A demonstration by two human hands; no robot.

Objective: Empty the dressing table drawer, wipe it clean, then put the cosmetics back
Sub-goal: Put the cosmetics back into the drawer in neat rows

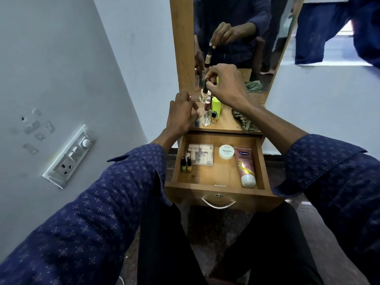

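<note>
The wooden drawer (pixel 261 161) stands pulled open below the tabletop. Inside lie a clear plastic case (pixel 202 154), two small nail polish bottles (pixel 186 164), a round white nail polish remover tub (pixel 226 151) and a pink Vaseline tube (pixel 245 166). On the dressing table top (pixel 228 122) stand several bottles, among them a clear perfume bottle (pixel 206 116) and a lime green container (pixel 217 108). My right hand (pixel 228 83) pinches the dark cap of a small bottle (pixel 204 94) above that group. My left hand (pixel 183 114) reaches among the bottles at the left; something small shows at its fingertips.
A mirror (pixel 236 38) rises behind the tabletop and reflects my hand. A crumpled green cloth (pixel 243 121) lies on the right of the tabletop. A switchboard (pixel 70 157) is on the wall to the left. My knees are below the drawer handle (pixel 218 203).
</note>
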